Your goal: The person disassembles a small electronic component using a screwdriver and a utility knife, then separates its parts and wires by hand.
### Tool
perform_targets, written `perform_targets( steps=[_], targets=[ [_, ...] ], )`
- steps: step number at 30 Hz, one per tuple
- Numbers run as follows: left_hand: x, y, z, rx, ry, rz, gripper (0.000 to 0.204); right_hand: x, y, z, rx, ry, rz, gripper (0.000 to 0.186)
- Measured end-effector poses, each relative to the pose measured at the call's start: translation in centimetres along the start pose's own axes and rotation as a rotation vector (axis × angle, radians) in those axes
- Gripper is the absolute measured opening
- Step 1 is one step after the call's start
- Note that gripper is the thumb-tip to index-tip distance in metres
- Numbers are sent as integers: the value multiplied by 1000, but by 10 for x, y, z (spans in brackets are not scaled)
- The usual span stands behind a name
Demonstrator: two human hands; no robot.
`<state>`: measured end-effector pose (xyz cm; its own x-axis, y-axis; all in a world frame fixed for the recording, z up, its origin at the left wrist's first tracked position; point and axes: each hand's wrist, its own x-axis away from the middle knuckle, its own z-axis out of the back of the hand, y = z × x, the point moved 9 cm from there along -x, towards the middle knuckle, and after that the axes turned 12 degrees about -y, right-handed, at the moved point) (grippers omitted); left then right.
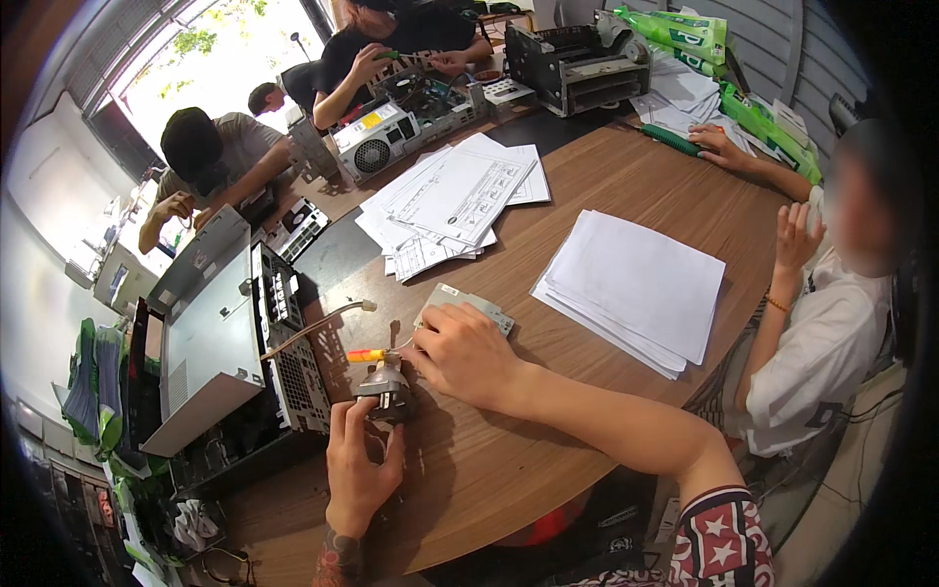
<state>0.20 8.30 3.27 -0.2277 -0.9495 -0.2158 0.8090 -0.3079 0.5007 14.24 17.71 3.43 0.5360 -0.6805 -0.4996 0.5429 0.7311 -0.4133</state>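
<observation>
My left hand point(362, 465) grips a small grey-and-dark metal component point(385, 389) on the wooden table, fingers around its lower left side. Just above that part, my right hand point(468, 357) is closed, fingertips at its top beside a thin pale wire; what exactly they pinch is too small to make out. A yellow-and-red handled tool point(365, 354) lies horizontally at the top of the component. Partly behind my right hand is a flat pale metal plate point(489, 315).
An opened computer case point(210, 333) with a cable is at left. Paper piles point(626, 284) point(455, 196) lie ahead and right. Co-workers point(215, 157) point(391, 49) handle hardware at the far side; another point(812, 323) sits right. A metal chassis point(577, 73) and green packs point(763, 127) are behind.
</observation>
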Motion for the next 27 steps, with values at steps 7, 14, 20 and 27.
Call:
perform_targets(
  steps=[7,14,20,27],
  targets=[
    [-1,-2,0,37,-4,22,47,2,4,2,-27,14,5,21],
    [2,-4,0,8,1,24,47,0,4,-4,-35,-44,-14,23],
    [7,-14,-2,150,70,18,55,0,1,-1,-35,-43,-3,20],
    [6,-15,-5,83,24,30,54,-1,4,2,-86,-54,-24,15]
  ],
)
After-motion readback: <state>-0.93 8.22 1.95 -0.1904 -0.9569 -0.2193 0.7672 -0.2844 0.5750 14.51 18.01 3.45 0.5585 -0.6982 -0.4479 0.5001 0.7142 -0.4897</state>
